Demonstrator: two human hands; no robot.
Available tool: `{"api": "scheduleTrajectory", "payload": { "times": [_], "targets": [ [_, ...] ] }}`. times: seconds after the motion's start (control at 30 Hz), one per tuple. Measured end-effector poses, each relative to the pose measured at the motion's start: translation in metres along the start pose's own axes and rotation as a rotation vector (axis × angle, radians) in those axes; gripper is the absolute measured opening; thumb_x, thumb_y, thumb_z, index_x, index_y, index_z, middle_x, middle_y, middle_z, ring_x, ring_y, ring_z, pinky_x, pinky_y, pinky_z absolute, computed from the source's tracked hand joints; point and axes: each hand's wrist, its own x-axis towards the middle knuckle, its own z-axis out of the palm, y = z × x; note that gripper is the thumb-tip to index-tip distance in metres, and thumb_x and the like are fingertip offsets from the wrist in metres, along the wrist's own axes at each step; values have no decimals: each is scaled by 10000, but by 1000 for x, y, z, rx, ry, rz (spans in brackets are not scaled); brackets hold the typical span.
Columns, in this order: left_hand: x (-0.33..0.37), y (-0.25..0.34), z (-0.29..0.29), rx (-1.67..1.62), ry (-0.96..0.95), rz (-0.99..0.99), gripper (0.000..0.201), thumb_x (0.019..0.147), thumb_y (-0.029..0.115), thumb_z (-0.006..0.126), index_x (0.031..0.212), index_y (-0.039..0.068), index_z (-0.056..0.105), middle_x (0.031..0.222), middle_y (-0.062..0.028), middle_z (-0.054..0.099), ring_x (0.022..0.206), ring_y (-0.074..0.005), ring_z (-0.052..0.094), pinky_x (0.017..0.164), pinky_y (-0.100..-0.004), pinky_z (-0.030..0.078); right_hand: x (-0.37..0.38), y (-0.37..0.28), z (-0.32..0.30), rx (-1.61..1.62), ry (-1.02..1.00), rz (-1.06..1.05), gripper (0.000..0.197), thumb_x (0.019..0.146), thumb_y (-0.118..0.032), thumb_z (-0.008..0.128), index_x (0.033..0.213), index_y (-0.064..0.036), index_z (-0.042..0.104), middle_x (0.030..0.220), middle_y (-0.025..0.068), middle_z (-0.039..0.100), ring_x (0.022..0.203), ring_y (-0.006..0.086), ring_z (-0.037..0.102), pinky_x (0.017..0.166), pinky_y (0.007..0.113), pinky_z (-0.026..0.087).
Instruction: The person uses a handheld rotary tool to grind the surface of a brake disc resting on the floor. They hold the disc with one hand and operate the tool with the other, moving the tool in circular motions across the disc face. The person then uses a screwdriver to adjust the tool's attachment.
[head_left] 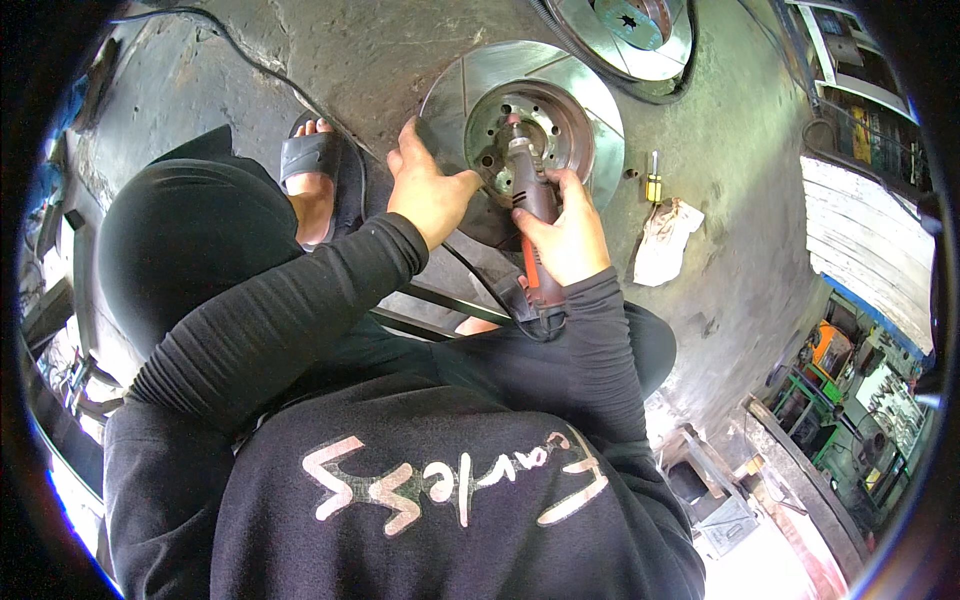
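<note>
A brake disc (452,101) lies on the floor in front of me, its raised hub with bolt holes facing up. My right hand (570,232) is wrapped round a grey and red electric die grinder (535,198). The grinder's small pinkish tip (514,121) is over the hub's inside, by a bolt hole; whether it touches cannot be made out. At the disc's left edge, my left hand (430,190) grips the rim, thumb over the face and fingers along the outside. A black cord (478,277) trails from the grinder's rear.
Another brake disc (655,62) sits at the far side, ringed by a black hose (672,98). Right of my disc are a yellow-handled screwdriver (653,185) and a crumpled white cloth (662,245). My sandalled foot (314,180) is at the left. Shelving (850,400) stands far right.
</note>
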Motion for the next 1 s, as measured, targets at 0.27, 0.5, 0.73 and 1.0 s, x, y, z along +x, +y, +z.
{"api": "scheduleTrajectory", "payload": {
  "times": [0.27, 0.5, 0.73, 1.0],
  "targets": [
    [2, 1, 0, 1, -9, -7, 949, 691, 165, 694, 1408, -60, 115, 1305, -361, 291, 1229, -462, 367, 1060, -392, 332, 2, 6, -2, 35, 13, 51, 512, 731, -143, 738, 1154, 13, 496, 1088, 218, 597, 976, 291, 608, 849, 346, 464],
    [3, -4, 3, 14, 5, 23, 953, 687, 168, 694, 1406, -68, 115, 1302, -367, 294, 1225, -462, 370, 1063, -389, 328, 3, 10, -3, 13, 43, 53, 522, 737, -153, 738, 1164, 10, 486, 1088, 210, 602, 986, 283, 609, 837, 355, 470],
    [4, -3, 2, 29, 0, -8, 961, 691, 176, 701, 1411, -60, 111, 1319, -361, 283, 1241, -463, 365, 1062, -388, 332, 3, 10, 1, 8, 23, 51, 531, 735, -152, 746, 1166, 12, 483, 1067, 227, 607, 968, 281, 617, 845, 354, 470],
    [3, -2, 2, 47, -5, -22, 968, 693, 172, 703, 1417, -50, 99, 1319, -359, 278, 1232, -462, 378, 1055, -389, 343, 4, 5, -1, 27, -14, 64, 534, 732, -149, 744, 1171, 10, 485, 1058, 225, 609, 967, 279, 615, 847, 349, 468]
  ]
}}
